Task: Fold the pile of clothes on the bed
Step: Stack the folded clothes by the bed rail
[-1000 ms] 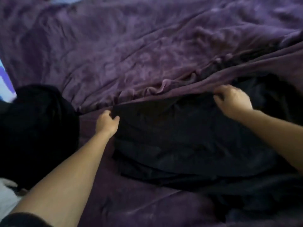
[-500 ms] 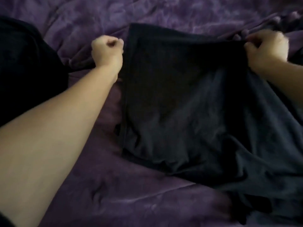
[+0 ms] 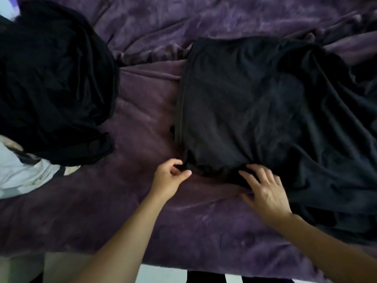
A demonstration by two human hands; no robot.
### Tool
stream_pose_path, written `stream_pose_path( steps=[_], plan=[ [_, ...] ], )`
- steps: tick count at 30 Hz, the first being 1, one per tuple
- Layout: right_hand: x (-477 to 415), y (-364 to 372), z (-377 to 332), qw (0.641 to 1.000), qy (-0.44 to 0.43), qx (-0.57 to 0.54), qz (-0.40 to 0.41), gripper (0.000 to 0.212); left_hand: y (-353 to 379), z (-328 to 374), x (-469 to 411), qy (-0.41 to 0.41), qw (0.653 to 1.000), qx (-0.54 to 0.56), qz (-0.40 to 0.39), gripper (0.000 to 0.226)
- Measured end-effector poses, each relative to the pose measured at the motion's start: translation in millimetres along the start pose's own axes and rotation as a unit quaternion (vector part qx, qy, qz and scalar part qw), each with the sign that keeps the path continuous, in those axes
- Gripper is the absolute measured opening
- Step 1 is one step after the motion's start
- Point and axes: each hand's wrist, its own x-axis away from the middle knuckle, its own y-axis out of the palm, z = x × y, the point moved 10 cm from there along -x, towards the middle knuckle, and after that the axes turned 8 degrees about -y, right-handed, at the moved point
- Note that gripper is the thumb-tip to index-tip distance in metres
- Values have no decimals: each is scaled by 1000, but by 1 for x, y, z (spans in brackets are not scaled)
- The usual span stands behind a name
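Lying spread out on the bed is a big, dark black piece of soft clothing (image 3: 255, 103). It sits on the right side of the fuzzy purple blanket (image 3: 142, 123) that covers the bed. Its left edge is straight and neat. Its right side is bunched up and wrinkly, and it runs off the right edge of the picture.

The left hand (image 3: 170, 176) is at the near left corner of the black clothing. Its fingers (image 3: 175, 163) are curled, and its thumb points toward the cloth. A little bit of the black corner sits between the thumb and the fingers, so the hand seems to pinch that corner lightly.

The right hand (image 3: 265, 190) is just beside the left one, on the near edge of the same black clothing. Its fingers are straight and spread wide. They lie flat on top of the cloth and hold nothing. The thumb rests on the purple blanket.

Over on the left side of the bed, well apart from both hands, is a lumpy heap of black clothes (image 3: 51, 78). A crumpled white piece of cloth (image 3: 20, 174) pokes out from under the near side of that heap.

At the very bottom, past the edge of the bed, a black and white striped floor (image 3: 204, 276) shows.
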Motion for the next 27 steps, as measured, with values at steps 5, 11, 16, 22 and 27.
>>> stream_pose_path(
  steps=[5,11,16,22,27],
  plan=[
    [-7,-15,12,998,32,-9,57,35,0,17,-15,15,999,36,20,46],
    [12,-48,6,984,77,-67,146,10,-10,44,-11,77,996,-40,38,12],
    [41,-79,-18,961,103,-99,236,8,-15,32,3,33,998,59,13,14],
    [52,-80,-11,950,133,-120,257,12,15,23,-10,-71,996,54,32,27],
    [53,-65,-4,952,158,-112,239,16,-16,38,21,55,989,-13,133,38]
  ],
)
